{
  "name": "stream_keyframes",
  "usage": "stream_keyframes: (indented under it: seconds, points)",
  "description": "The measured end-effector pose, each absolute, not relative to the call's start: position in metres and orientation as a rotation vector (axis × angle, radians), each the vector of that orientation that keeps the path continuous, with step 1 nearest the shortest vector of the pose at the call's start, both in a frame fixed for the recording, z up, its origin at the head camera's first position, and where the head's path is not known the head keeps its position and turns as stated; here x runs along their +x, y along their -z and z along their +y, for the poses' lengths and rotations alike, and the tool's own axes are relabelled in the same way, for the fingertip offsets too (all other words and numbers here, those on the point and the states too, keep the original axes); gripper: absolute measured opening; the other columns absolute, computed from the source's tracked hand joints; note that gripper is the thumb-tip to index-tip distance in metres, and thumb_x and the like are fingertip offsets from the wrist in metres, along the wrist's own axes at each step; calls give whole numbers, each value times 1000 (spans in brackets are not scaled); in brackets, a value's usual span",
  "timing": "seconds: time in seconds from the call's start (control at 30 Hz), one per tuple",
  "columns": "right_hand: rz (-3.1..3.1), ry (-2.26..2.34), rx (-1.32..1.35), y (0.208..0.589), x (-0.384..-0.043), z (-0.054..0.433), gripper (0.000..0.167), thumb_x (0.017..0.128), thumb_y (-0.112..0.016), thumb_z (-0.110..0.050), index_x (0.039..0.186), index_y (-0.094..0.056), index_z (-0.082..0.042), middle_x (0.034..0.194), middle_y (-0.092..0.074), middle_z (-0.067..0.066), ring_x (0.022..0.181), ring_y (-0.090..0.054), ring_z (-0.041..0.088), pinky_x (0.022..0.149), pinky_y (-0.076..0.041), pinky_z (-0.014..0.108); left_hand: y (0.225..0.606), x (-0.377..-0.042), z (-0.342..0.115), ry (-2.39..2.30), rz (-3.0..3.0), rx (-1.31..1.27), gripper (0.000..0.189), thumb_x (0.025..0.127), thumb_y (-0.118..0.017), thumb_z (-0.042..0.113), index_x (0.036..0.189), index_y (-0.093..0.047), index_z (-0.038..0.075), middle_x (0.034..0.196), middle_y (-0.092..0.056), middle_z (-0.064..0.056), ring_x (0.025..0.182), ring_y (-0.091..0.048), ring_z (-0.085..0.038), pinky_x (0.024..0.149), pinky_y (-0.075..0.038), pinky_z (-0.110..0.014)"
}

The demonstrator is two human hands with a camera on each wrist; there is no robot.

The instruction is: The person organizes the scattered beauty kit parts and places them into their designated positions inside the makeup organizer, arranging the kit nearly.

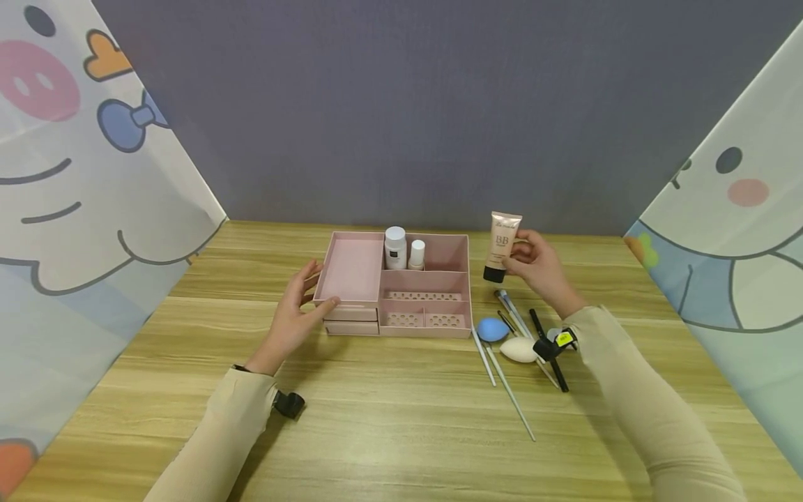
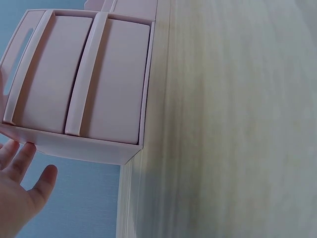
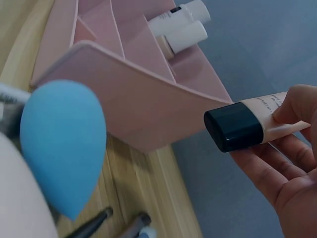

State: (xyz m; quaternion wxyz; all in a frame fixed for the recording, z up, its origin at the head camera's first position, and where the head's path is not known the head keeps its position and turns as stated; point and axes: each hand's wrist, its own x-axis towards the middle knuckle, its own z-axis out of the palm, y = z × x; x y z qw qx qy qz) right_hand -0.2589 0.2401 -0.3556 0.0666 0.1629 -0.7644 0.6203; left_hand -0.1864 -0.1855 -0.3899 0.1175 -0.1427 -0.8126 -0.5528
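A BB cream tube with a black cap is pinched in my right hand, cap downward, just right of the pink organizer. The right wrist view shows the tube's cap close to the organizer's side wall. My left hand rests against the organizer's left side, its thumb near the front edge of the top tray. In the left wrist view, fingers of the left hand touch the organizer's side beside two drawers. A white bottle and a smaller white-capped bottle stand in the back compartment.
Right of the organizer lie a blue makeup sponge, a white sponge, several makeup brushes and a black pencil-like stick. A grey panel rises behind the wooden table; cartoon-printed cloths hang at both sides.
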Motion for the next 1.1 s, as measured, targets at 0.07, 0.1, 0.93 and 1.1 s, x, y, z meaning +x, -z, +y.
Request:
stream_keyframes:
  seconds: [0.07,0.1,0.93,1.1]
  points:
    - [-2279,-1885,497,354,-259,236,44,89,-57,16,129,-36,18,88,-65,-14,81,-64,2,68,-55,21,390,-186,-186,1615,-2378,-418,79,91,-69,0,154,-22,-6,155,-32,-24,138,-36,-43,108,-33,-55]
    - [-2268,-1892,501,354,-260,234,44,89,-57,17,129,-36,17,88,-65,-14,81,-64,2,68,-55,20,389,-186,-186,1613,-2379,-417,79,91,-69,0,154,-22,-6,155,-32,-24,138,-36,-43,108,-33,-55]
    - [-2209,-1895,596,346,-268,190,44,87,-59,17,127,-41,14,107,-67,17,89,-64,6,77,-54,22,389,-185,-185,1606,-2378,-414,79,91,-70,0,153,-22,-8,154,-33,-24,137,-37,-43,108,-34,-55]
    - [-2254,-1884,612,346,-271,182,45,89,-59,17,129,-40,13,114,-61,32,90,-64,7,77,-55,23,389,-185,-185,1606,-2377,-419,79,90,-69,0,153,-22,-8,154,-32,-24,137,-37,-44,108,-34,-55]
